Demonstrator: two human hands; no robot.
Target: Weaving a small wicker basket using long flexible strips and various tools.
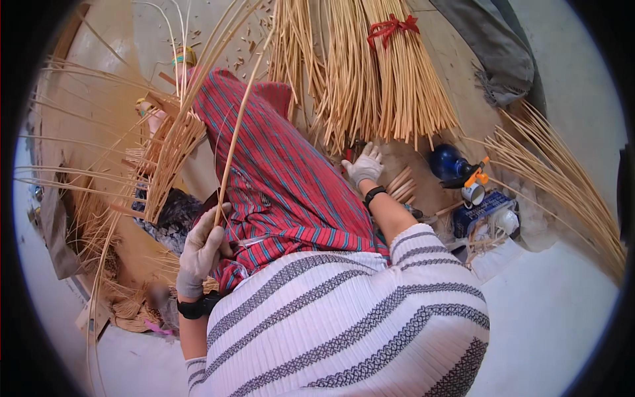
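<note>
My left hand (200, 255), in a pale work glove, is closed round the lower end of a long, thin cane rod (238, 129). The rod slants up and away over my red striped cloth (291, 172). Stretched forward on the right, my gloved right hand (366, 165) has its fingers apart and nothing visible in them. It is close to the near ends of the cane bundles (347, 79). Something dark and red (350, 151), perhaps a tool, lies partly hidden beside its fingertips. Short cut sticks (401, 186) lie just right of that hand.
Left stands a partly woven cane piece (173, 149) with long strands sticking out. A red ribbon (393, 30) ties one bundle. At right are a blue spray bottle (444, 162), a dark blue box (486, 213) and loose canes (559, 175). Cane scraps (248, 43) litter the far floor.
</note>
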